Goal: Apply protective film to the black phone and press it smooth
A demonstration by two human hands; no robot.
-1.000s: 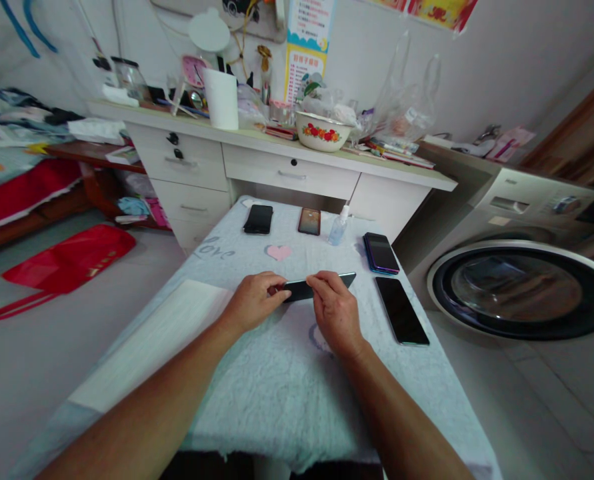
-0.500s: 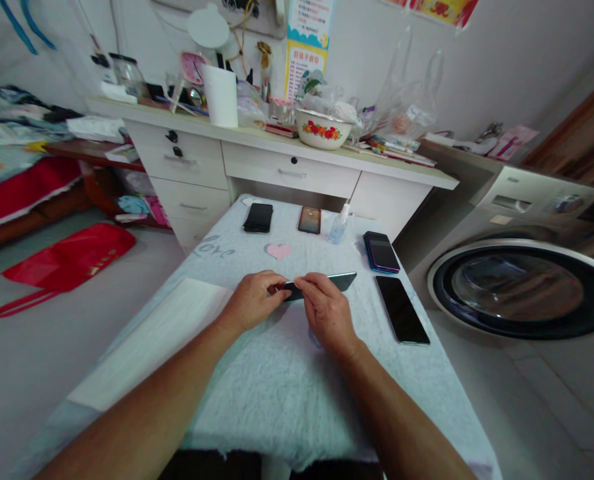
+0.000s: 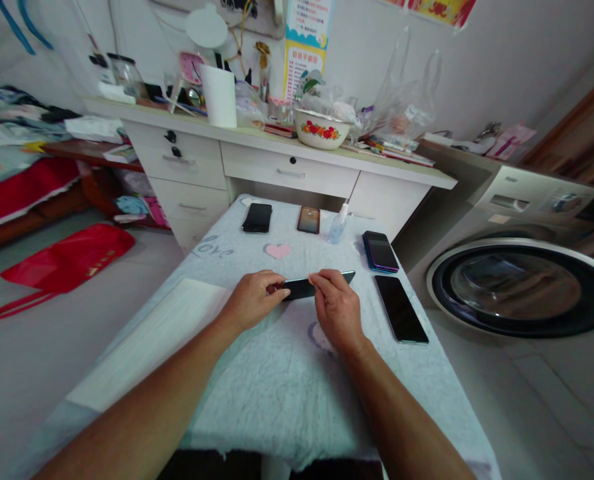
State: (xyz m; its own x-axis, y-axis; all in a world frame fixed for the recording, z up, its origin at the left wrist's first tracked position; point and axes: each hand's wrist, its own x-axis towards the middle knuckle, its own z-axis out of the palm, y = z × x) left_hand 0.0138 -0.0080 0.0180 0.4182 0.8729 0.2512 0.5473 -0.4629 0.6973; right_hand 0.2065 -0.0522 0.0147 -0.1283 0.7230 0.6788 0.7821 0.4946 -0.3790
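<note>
One dark phone (image 3: 299, 289), tilted between my left hand (image 3: 257, 300) and my right hand (image 3: 339, 308)

My left hand had its thumb and fingers closed around the phone's left end. My right hand lay across the other part, fingers drawn together in a narrow pinch and touching the phone; I could not tell whether they held anything thin between them. The phone was over the middle of the table, turned so that it showed as a slim, dark band rising slightly to the right.

Under my arms spread a pale blue tablecloth (image 3: 277, 393). Just beyond my left hand was its pink heart (image 3: 277, 251); to the left, partly behind my forearm, lay a long white sheet (image 3: 151, 343). Right of my right hand a black-screened phone (image 3: 401, 309) lay flat, and just past it sat a stack of phones (image 3: 381, 251) with blue and purple edges.

Near the far edge were a clear spray bottle (image 3: 337, 225), a brownish, phone-shaped piece (image 3: 309, 219) and, farther left, a flat black device (image 3: 257, 218).

Behind the table stood a white desk (image 3: 291, 161) bearing a paper roll (image 3: 219, 97) and a flowered basin (image 3: 321, 130). A washing machine (image 3: 507, 207) was at the right; a red bag (image 3: 71, 257) lay on the floor at the left.
</note>
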